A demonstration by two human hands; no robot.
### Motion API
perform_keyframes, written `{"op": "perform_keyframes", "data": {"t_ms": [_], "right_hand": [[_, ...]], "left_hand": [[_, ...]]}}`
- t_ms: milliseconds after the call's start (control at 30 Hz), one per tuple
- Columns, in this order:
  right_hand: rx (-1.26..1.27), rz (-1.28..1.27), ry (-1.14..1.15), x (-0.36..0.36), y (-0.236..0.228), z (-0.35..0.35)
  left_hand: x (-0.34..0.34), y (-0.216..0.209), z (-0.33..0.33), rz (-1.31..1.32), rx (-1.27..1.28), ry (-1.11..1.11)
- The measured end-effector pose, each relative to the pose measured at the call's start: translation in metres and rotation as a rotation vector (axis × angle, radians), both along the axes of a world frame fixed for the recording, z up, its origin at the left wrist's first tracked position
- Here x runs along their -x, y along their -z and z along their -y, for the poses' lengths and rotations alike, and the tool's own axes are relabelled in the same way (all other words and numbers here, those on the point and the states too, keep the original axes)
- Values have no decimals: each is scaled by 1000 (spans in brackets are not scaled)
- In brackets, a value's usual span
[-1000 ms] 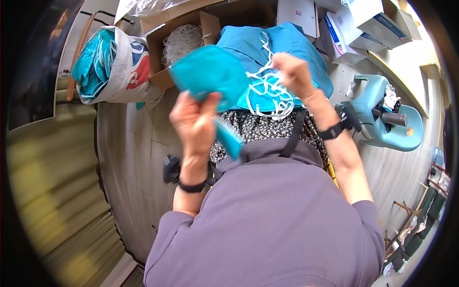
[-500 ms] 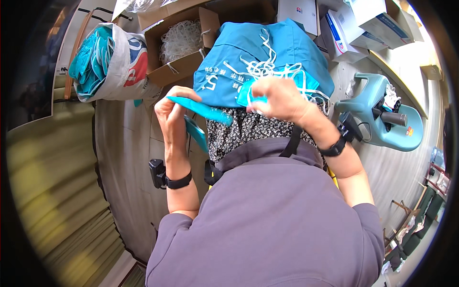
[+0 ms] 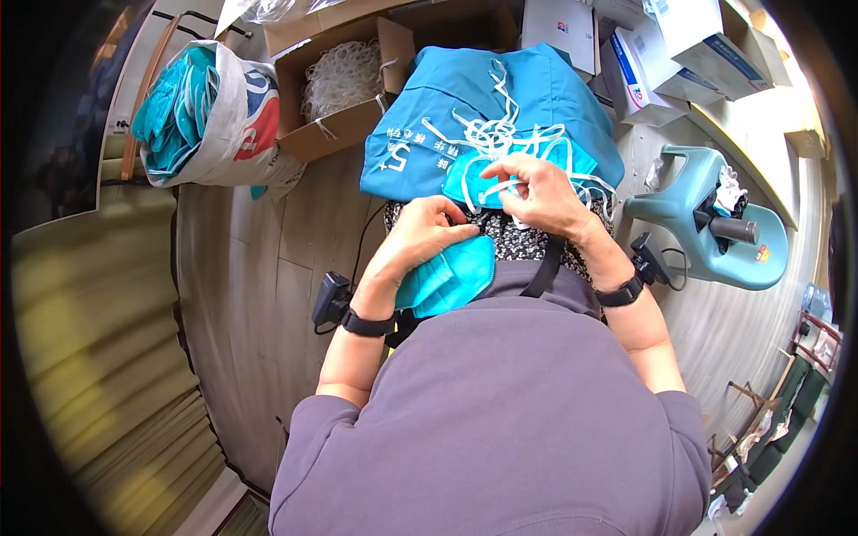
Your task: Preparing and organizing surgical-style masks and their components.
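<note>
Below my left hand (image 3: pixel 418 234) hangs a turquoise folded face mask (image 3: pixel 456 275), its upper edge hidden under the curled fingers and thumb that grip it. My right hand (image 3: pixel 547 198) is bent close by, its fingertips pinching a white elastic strap (image 3: pixel 497 186). Under those fingertips, another turquoise face mask (image 3: pixel 460 177) lies on the teal cloth (image 3: pixel 393 134) over my lap. A loose tangle of white straps (image 3: pixel 492 134) spreads across the cloth and this mask. Both hands are near the cloth's front edge, a small gap apart.
To the left stands a white bag (image 3: pixel 234 125) full of turquoise masks. A cardboard box (image 3: pixel 335 123) beyond my lap holds a heap of thin white straps. White cartons (image 3: pixel 639 76) sit at the far right. A blue plastic stool (image 3: pixel 746 255) stands at my right.
My left hand has moved right and inward, bringing the mask over my lap in front of me. My right hand has shifted slightly right, now pinching a strap.
</note>
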State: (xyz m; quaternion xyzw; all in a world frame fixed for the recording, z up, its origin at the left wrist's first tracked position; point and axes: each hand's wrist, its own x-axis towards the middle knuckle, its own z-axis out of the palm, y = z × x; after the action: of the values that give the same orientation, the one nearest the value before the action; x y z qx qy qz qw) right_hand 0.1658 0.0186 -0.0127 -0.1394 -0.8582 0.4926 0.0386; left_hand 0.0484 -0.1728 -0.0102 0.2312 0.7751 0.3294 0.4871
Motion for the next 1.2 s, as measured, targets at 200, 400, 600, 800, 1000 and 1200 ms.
{"op": "perform_keyframes", "data": {"t_ms": [200, 400, 600, 800, 1000, 1200], "right_hand": [[72, -125, 38, 4, 28, 10], [809, -164, 149, 17, 13, 4], [604, -265, 153, 16, 1, 1], [733, -242, 79, 15, -6, -2], [604, -362, 184, 25, -1, -7], [1012, -371, 141, 24, -6, -17]], "left_hand": [[-9, 11, -11, 6, -77, -3], [-11, 20, -27, -122, -220, -114], [-11, 21, -47, -200, -342, -151], [-13, 12, -51, -346, -278, -26], [-14, -3, -54, -362, -259, 37], [-12, -7, -46, -95, -528, 82]]}}
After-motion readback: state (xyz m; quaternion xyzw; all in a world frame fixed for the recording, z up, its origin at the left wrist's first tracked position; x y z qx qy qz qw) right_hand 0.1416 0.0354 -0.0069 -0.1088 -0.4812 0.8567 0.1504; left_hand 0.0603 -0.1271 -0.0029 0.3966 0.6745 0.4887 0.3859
